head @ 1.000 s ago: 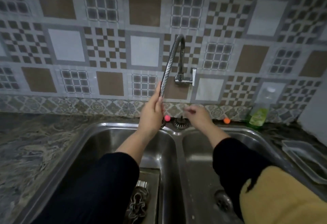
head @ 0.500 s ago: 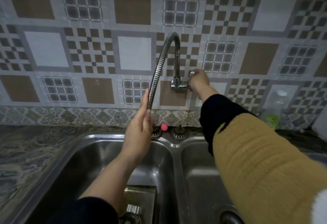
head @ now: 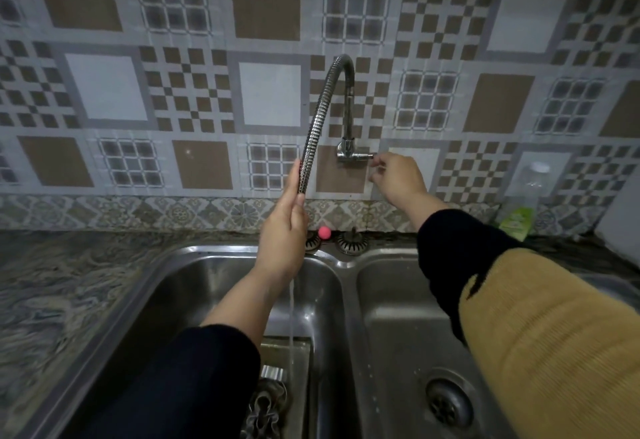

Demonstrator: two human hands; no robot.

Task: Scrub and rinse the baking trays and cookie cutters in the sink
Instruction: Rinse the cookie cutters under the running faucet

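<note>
Over the sink (head: 221,255), left hand (head: 282,230) holds the faucet hose (head: 313,140) — right hand (head: 398,178) pinches its handle (head: 367,156).

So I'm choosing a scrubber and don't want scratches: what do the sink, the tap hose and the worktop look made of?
Sink: looks like brushed stainless steel, grey with soft reflections. Tap hose: shiny ribbed metal, probably chromed, held at its end by the left hand. Worktop: swirled grey veining suggests polished stone, though it could be laminate.
</note>
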